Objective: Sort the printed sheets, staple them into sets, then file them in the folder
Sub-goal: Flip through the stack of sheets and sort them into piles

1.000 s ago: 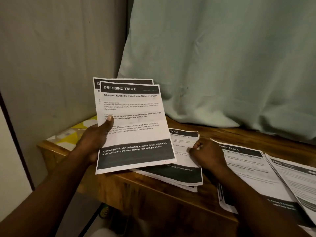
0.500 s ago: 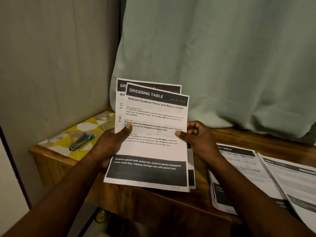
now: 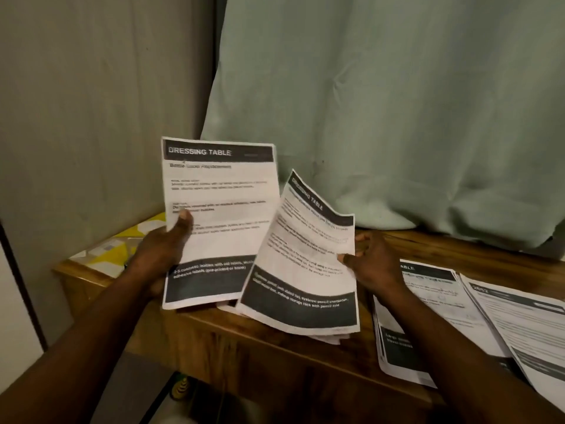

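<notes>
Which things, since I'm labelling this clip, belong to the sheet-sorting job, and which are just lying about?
Job: upright sheet held by the left hand; tilted sheet pinched by the right hand; printed piles on the table. No stapler or folder shows.
Lying about: green curtain; yellow patterned mat.

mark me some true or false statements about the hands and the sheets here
1. The left hand holds an upright sheet headed DRESSING TABLE. True.
2. The right hand is empty. False: it pinches a tilted sheet by its right edge.
3. More printed sheets lie on the wooden table at the right. True.
4. The curtain behind the table is red. False: it is pale green.
</notes>
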